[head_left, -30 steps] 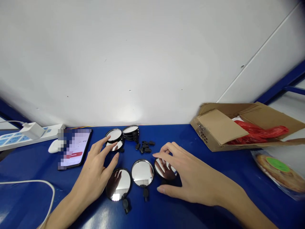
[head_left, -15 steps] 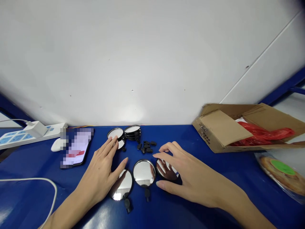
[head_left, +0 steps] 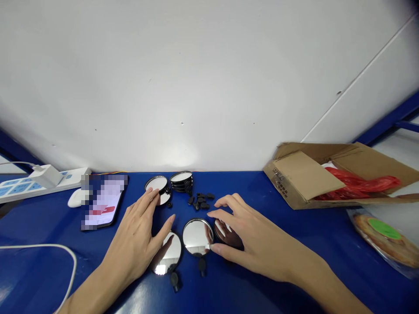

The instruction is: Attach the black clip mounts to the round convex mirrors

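Observation:
Three round black-rimmed mirrors lie across the front of the blue table: a left mirror (head_left: pixel 170 253), a middle mirror (head_left: pixel 197 237) and a right mirror (head_left: pixel 224 230). Black stems point toward me from the left and middle ones. My left hand (head_left: pixel 139 229) is open, partly over the left mirror, its fingertips by the back mirrors (head_left: pixel 156 184). Spread above the right mirror and partly hiding it, my right hand (head_left: pixel 244 233) is open, thumb at the middle mirror's edge. Beyond are stacked mirrors (head_left: pixel 181 179) and several small black clamp-like pieces (head_left: pixel 200 201).
On the left are a phone (head_left: pixel 106 203), a white earbud case (head_left: pixel 77 198), a power strip (head_left: pixel 77 175) with a charger (head_left: pixel 47 175), and a white cable (head_left: pixel 73 261). A cardboard box (head_left: pixel 304 174) holds a red bag (head_left: pixel 356 183); wrapped bread (head_left: pixel 376 248) lies nearby.
My right hand has moved slightly left, its thumb now reaching the middle mirror's edge. My left hand and the mirrors stay nearly where they were.

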Demonstrator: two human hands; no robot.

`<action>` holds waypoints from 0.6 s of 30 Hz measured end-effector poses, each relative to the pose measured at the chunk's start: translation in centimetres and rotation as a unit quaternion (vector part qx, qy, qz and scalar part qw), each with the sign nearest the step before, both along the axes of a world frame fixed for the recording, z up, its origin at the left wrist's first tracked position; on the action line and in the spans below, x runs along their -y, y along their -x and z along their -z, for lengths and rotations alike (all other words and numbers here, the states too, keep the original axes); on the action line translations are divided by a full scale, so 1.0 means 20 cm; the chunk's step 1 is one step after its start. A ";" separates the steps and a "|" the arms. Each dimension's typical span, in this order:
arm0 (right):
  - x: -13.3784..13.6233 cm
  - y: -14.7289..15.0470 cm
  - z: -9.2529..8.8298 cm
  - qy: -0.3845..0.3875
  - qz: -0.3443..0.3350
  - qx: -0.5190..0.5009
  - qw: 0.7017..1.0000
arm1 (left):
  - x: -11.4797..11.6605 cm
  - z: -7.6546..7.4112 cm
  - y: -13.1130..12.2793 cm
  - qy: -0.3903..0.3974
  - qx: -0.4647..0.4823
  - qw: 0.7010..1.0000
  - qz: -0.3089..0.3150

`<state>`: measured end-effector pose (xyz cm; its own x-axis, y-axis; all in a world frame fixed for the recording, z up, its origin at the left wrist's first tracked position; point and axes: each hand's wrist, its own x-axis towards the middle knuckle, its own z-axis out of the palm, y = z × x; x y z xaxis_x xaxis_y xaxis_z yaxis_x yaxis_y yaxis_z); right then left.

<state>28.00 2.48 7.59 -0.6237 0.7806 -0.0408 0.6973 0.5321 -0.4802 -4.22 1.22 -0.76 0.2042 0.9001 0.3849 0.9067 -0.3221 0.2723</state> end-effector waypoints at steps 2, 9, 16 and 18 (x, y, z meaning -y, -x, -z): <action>0.00 0.00 0.00 -0.003 0.003 0.002 1.000 | 0.01 0.00 0.00 -0.012 -0.010 1.000 0.001; 0.00 0.02 0.00 -0.017 -0.002 0.001 1.000 | 0.04 -0.03 -0.03 -0.043 -0.054 0.998 0.013; 0.00 0.02 0.00 -0.010 -0.002 0.006 1.000 | -0.02 0.01 -0.02 -0.032 -0.078 0.996 0.021; 0.00 0.02 0.00 -0.005 -0.001 0.008 1.000 | -0.03 0.04 -0.01 -0.033 -0.078 0.996 0.018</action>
<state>27.53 2.45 7.51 -0.6243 0.7800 -0.0436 0.7040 0.5375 -0.4642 -4.07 1.87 -1.48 0.2981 0.8651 0.4035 0.9237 -0.3681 0.1067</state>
